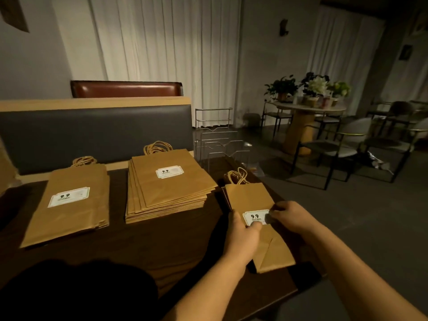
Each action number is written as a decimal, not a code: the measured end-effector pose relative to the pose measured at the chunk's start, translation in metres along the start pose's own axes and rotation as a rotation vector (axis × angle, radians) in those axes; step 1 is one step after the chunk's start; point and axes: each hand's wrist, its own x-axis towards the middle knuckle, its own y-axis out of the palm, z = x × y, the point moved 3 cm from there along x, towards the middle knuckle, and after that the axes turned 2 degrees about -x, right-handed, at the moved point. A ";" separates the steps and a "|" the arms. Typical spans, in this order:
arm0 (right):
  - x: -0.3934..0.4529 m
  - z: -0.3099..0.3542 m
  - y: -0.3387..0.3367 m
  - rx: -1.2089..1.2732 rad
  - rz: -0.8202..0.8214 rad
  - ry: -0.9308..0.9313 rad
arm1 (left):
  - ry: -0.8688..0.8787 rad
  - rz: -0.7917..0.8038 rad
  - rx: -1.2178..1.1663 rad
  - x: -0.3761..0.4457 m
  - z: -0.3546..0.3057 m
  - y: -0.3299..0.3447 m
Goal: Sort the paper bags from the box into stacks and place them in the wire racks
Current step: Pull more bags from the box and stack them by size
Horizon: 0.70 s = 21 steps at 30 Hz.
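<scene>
Dark clothing [76, 290] fills the 7 o'clock corner, closest to the lens, and two bare forearms reach from 5 and 6 o'clock toward a small stack of kraft paper bags [250, 198] at the right end of the dark wooden table [162, 242]. On that stack the left hand [240, 235] grips the left edge, thumb curled onto the white "9.9" label [254, 216]. At the label's right side the right hand [294, 218] pinches the top bag with fingertips drawn narrowly together. A folded bag bottom [273, 256] juts toward 5 o'clock beneath both hands, and twisted paper handles [237, 176] curl off the stack's far end.

Toward 10 o'clock of the hands lies a taller stack of larger bags [169, 188], slightly fanned, its own label facing up. Further round at 9 o'clock sits a thinner pile of large bags [69, 205], also labelled, well apart from the hands.

Just beyond the small stack, at 12 o'clock, stand the wire racks [215, 140], upright at the table's far right corner; no bags show in them.

A grey upholstered bench back [92, 135] runs behind the table. Off at 2 o'clock, a round table with potted plants [310, 91] and several chairs [335, 149] stand on the floor before white curtains [162, 42].
</scene>
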 end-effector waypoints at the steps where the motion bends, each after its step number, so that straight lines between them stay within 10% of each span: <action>1: 0.000 0.001 0.000 -0.003 -0.009 -0.009 | -0.031 0.008 -0.052 -0.001 -0.002 0.003; 8: -0.032 0.038 -0.016 -0.105 -0.156 -0.087 | 0.010 0.051 0.013 -0.024 -0.040 -0.018; 16: -0.142 0.299 0.016 -0.092 -0.117 -0.937 | 0.466 -0.374 0.529 -0.098 -0.178 -0.229; 21: -0.221 0.476 0.094 -0.062 0.107 -1.326 | 0.366 -0.632 0.881 -0.180 -0.218 -0.422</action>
